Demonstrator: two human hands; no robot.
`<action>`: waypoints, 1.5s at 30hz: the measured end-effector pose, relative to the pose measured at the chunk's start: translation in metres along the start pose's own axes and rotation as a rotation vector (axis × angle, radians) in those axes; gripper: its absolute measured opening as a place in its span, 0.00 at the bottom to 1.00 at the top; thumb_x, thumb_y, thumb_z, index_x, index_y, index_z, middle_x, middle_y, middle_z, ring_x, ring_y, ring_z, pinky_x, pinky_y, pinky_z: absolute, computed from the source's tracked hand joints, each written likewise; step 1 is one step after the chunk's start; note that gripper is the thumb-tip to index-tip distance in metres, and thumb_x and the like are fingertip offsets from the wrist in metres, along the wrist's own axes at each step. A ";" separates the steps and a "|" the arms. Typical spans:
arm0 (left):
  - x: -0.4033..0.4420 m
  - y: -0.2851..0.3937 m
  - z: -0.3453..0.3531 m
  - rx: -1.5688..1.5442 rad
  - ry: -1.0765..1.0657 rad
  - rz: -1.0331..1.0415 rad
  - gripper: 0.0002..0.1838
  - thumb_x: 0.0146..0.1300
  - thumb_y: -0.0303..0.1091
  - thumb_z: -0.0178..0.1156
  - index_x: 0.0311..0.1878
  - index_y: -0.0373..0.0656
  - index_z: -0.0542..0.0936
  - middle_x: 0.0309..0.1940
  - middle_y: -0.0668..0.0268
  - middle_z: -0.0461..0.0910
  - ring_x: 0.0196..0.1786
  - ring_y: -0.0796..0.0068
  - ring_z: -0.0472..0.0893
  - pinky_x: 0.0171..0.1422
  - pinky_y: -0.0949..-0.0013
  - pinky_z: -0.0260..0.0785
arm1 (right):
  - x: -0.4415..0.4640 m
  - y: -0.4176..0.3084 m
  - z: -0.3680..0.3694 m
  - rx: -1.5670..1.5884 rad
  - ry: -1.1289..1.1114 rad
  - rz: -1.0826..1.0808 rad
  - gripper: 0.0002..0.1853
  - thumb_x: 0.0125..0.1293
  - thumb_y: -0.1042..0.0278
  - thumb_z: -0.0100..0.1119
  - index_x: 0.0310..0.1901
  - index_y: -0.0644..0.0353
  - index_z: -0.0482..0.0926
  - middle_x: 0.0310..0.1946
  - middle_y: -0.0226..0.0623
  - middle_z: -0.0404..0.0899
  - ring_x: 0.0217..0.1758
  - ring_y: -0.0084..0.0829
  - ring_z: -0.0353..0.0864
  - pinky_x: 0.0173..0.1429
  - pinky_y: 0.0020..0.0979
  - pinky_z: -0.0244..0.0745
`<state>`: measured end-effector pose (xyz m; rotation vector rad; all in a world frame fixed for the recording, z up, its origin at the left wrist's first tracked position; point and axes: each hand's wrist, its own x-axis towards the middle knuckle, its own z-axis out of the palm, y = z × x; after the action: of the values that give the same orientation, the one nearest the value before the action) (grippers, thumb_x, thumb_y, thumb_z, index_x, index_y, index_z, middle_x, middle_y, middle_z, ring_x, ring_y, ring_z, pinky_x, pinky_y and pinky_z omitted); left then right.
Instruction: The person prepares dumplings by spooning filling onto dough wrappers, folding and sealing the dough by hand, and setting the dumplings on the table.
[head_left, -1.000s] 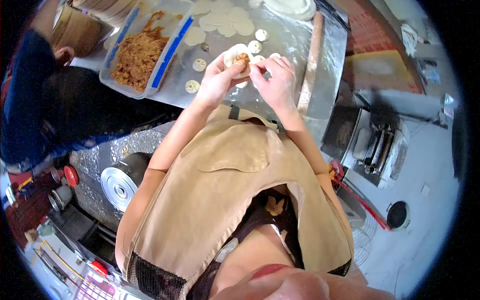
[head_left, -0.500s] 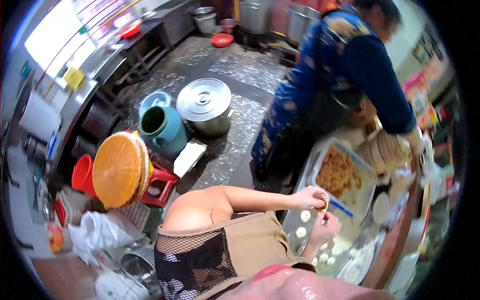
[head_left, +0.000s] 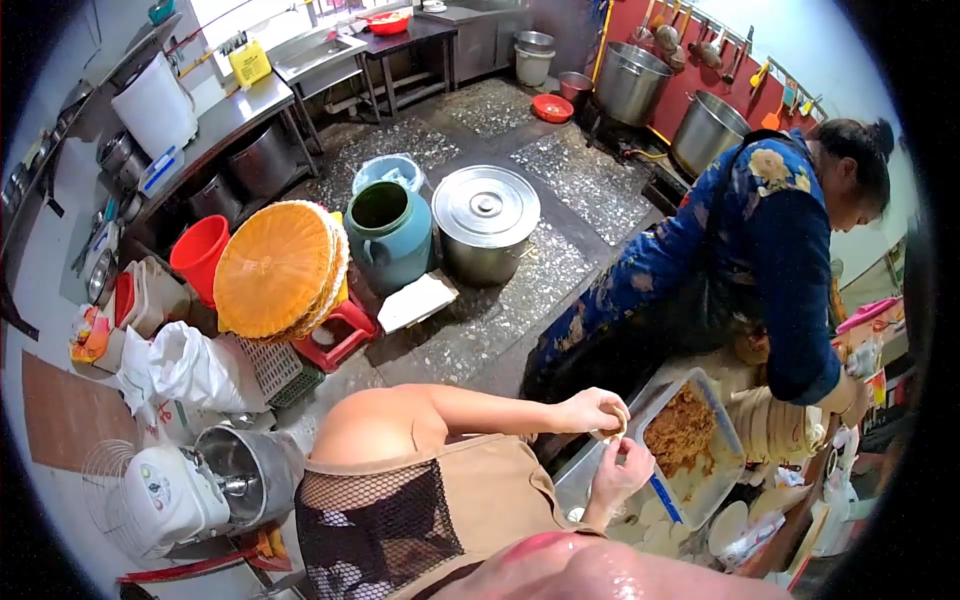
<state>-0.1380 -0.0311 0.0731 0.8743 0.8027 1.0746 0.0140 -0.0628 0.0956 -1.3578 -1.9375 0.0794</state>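
Note:
Above the worktop, my left hand [head_left: 588, 410] is closed around a small round dough wrapper [head_left: 617, 428], which it cups. My right hand [head_left: 624, 472] meets it from below, thumb and fingers pinched at the wrapper's edge. Whether filling lies inside the wrapper is hard to see. Just right of my hands is a clear plastic tub [head_left: 733, 462] with brown crumbly filling [head_left: 682, 430] in it. A blue strip [head_left: 664, 500] runs by the tub's near corner. Flat pale dough rounds [head_left: 658, 535] lie below my right hand.
A co-worker [head_left: 700, 245] bends over the worktop beyond the tub, near stacked round steamers [head_left: 770, 420]. Across the floor stand a lidded metal pot [head_left: 487, 215], a blue-green jar [head_left: 390, 240] and stacked orange woven discs [head_left: 275, 270]. A mixer [head_left: 175, 495] is at lower left.
My view has shifted, so the room sits lower and farther right, and several white buns on the worktop are now mostly out of sight. Both hands still hold the wrapper.

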 end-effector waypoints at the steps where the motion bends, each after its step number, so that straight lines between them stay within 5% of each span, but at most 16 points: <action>1: 0.001 -0.004 -0.002 -0.007 0.000 0.003 0.12 0.54 0.26 0.56 0.43 0.34 0.77 0.36 0.62 0.81 0.39 0.75 0.80 0.44 0.71 0.75 | 0.000 0.000 0.000 -0.008 -0.002 -0.023 0.06 0.51 0.71 0.64 0.30 0.57 0.77 0.27 0.33 0.75 0.34 0.38 0.71 0.41 0.37 0.64; 14: -0.001 -0.025 0.045 -0.003 -0.130 -0.046 0.09 0.51 0.28 0.59 0.35 0.36 0.80 0.28 0.66 0.81 0.29 0.78 0.79 0.34 0.73 0.73 | -0.031 0.005 -0.047 -0.263 0.056 0.012 0.07 0.51 0.68 0.64 0.33 0.55 0.81 0.31 0.31 0.77 0.37 0.37 0.73 0.43 0.38 0.65; 18: 0.007 -0.025 0.061 0.330 -0.339 0.118 0.05 0.57 0.29 0.61 0.35 0.40 0.82 0.28 0.69 0.81 0.31 0.81 0.77 0.34 0.74 0.72 | -0.041 0.019 -0.069 -0.379 0.123 -0.080 0.04 0.50 0.67 0.64 0.29 0.52 0.80 0.28 0.30 0.77 0.35 0.35 0.74 0.40 0.37 0.66; 29: -0.007 -0.050 0.223 0.449 -1.010 -0.408 0.16 0.62 0.31 0.54 0.48 0.28 0.78 0.38 0.62 0.81 0.43 0.77 0.81 0.51 0.76 0.74 | -0.161 0.015 -0.169 -0.793 0.374 0.390 0.05 0.47 0.67 0.64 0.27 0.49 0.77 0.26 0.24 0.73 0.34 0.28 0.71 0.38 0.31 0.62; 37: -0.027 -0.089 0.285 0.795 -1.400 -0.356 0.13 0.58 0.30 0.54 0.40 0.30 0.80 0.31 0.68 0.79 0.32 0.85 0.74 0.36 0.79 0.68 | -0.217 -0.007 -0.188 -0.981 0.469 0.623 0.06 0.45 0.67 0.65 0.24 0.51 0.75 0.27 0.25 0.72 0.34 0.28 0.70 0.38 0.31 0.61; 41: -0.029 -0.087 0.296 0.973 -1.494 -0.174 0.14 0.52 0.35 0.57 0.38 0.37 0.83 0.25 0.65 0.82 0.27 0.83 0.78 0.36 0.76 0.71 | -0.224 -0.005 -0.188 -0.984 0.383 0.632 0.07 0.46 0.67 0.65 0.24 0.52 0.75 0.26 0.25 0.72 0.34 0.29 0.70 0.38 0.31 0.61; 45: -0.020 -0.096 0.297 0.965 -1.632 -0.168 0.12 0.55 0.30 0.53 0.38 0.32 0.81 0.24 0.69 0.77 0.28 0.84 0.74 0.35 0.79 0.68 | -0.221 -0.006 -0.187 -0.944 0.374 0.676 0.07 0.45 0.68 0.66 0.25 0.52 0.76 0.26 0.25 0.72 0.34 0.30 0.70 0.38 0.31 0.62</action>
<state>0.1546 -0.1314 0.1185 1.9720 -0.1206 -0.4608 0.1558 -0.3148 0.1120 -2.3764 -1.1193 -0.7950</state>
